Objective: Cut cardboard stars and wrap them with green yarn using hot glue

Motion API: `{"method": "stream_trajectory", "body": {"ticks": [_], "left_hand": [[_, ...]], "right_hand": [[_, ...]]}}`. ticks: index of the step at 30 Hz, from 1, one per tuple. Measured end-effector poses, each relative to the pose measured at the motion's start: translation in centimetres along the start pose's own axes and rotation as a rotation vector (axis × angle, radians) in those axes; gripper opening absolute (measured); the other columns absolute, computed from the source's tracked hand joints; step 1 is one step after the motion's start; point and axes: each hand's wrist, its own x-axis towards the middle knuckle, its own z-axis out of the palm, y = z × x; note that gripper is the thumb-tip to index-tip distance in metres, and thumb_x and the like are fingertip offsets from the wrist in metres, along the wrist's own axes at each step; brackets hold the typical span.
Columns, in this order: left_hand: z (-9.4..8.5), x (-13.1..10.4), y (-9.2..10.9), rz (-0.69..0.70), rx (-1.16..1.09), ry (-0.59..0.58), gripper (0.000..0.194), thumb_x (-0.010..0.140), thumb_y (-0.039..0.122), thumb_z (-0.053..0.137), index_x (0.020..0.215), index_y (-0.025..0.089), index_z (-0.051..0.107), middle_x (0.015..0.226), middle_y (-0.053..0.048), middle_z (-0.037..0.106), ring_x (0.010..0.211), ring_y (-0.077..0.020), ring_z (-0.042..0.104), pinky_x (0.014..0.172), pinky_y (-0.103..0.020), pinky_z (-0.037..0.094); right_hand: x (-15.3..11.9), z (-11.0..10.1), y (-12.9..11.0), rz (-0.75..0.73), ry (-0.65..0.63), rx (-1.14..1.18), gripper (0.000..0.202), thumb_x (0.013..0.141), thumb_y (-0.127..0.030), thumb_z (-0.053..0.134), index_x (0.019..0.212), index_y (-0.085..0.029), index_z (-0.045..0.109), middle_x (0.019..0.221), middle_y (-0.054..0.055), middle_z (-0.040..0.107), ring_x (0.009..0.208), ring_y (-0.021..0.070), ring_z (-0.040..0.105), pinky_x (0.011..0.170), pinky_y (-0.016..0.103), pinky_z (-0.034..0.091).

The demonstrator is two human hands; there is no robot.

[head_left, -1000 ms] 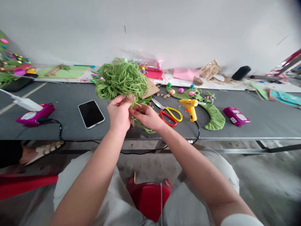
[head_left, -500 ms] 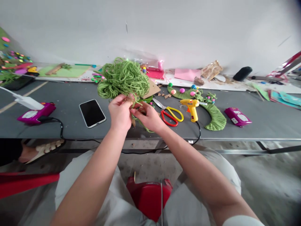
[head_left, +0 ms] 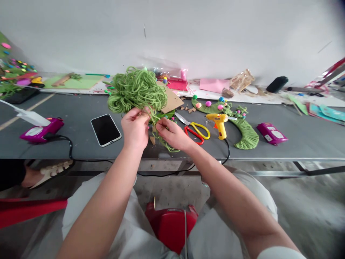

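Observation:
A loose bundle of green yarn (head_left: 137,90) is raised over the table, its lower end gripped by my left hand (head_left: 136,127). My right hand (head_left: 172,133), just to the right, is closed on strands of the same yarn, which trail down below its fingers. Beyond the hands lies a piece of brown cardboard (head_left: 172,100). Scissors with one red and one yellow handle (head_left: 201,130) rest right of my right hand. Beside them is a yellow glue gun (head_left: 220,124), next to a yarn-wrapped green ring (head_left: 246,135) decorated with pompoms.
A phone (head_left: 106,130) lies left of my hands. Farther left, a purple power strip (head_left: 44,130) has a white plug in it, and a black cable runs along the table's front edge. At right sits a purple packet (head_left: 272,133). Craft scraps and pink sheets (head_left: 214,85) line the wall.
My hands have drawn apart: the left with the yarn bundle shifted slightly left, the right moved right, pulling strands between them. More of the cardboard shows.

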Motion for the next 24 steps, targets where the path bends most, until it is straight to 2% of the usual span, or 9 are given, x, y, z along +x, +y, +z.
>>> {"method": "stream_trajectory", "body": {"ticks": [3, 7, 14, 19, 24], "left_hand": [[-0.1, 0.1, -0.1, -0.005, 0.007, 0.007, 0.014, 0.060, 0.009, 0.077, 0.059, 0.018, 0.066, 0.066, 0.002, 0.063, 0.067, -0.0107, 0.061, 0.063, -0.022, 0.048], [-0.4, 0.4, -0.1, -0.018, -0.006, 0.030, 0.017, 0.058, 0.010, 0.077, 0.056, 0.018, 0.062, 0.062, 0.002, 0.060, 0.064, -0.0102, 0.059, 0.064, -0.023, 0.049], [-0.8, 1.1, -0.2, 0.025, 0.017, 0.029, 0.015, 0.059, 0.011, 0.077, 0.061, 0.017, 0.064, 0.067, 0.001, 0.062, 0.065, -0.0100, 0.058, 0.065, -0.023, 0.049], [-2.1, 2.2, -1.1, 0.118, 0.142, 0.038, 0.019, 0.062, 0.013, 0.077, 0.058, 0.017, 0.059, 0.062, 0.002, 0.054, 0.064, -0.0100, 0.054, 0.064, -0.023, 0.048], [-3.4, 2.8, -1.2, 0.124, 0.169, 0.061, 0.023, 0.061, 0.017, 0.083, 0.060, 0.017, 0.060, 0.060, 0.004, 0.049, 0.066, -0.0107, 0.054, 0.073, -0.026, 0.053]], "right_hand": [[-0.1, -0.5, -0.3, -0.025, -0.051, -0.065, 0.021, 0.100, -0.031, 0.042, 0.080, -0.023, 0.042, 0.074, -0.001, 0.047, 0.072, 0.0137, 0.044, 0.068, 0.027, 0.039], [-0.4, -0.9, -1.1, -0.020, -0.115, -0.293, 0.016, 0.098, -0.025, 0.039, 0.085, -0.021, 0.046, 0.081, 0.001, 0.053, 0.075, 0.0143, 0.046, 0.074, 0.028, 0.039], [-1.5, -0.7, -2.6, 0.124, -0.076, -0.757, 0.016, 0.092, -0.026, 0.045, 0.083, -0.019, 0.057, 0.072, 0.002, 0.056, 0.063, 0.0136, 0.041, 0.062, 0.029, 0.026], [-2.8, -1.3, -2.8, 0.118, -0.182, -0.946, 0.022, 0.094, -0.027, 0.044, 0.092, -0.018, 0.064, 0.081, 0.006, 0.067, 0.065, 0.0158, 0.051, 0.061, 0.030, 0.022], [-4.7, -3.1, -2.5, 0.180, -0.257, -1.087, 0.026, 0.095, -0.028, 0.042, 0.090, -0.018, 0.066, 0.078, 0.007, 0.069, 0.066, 0.0170, 0.055, 0.059, 0.032, 0.019]]}}
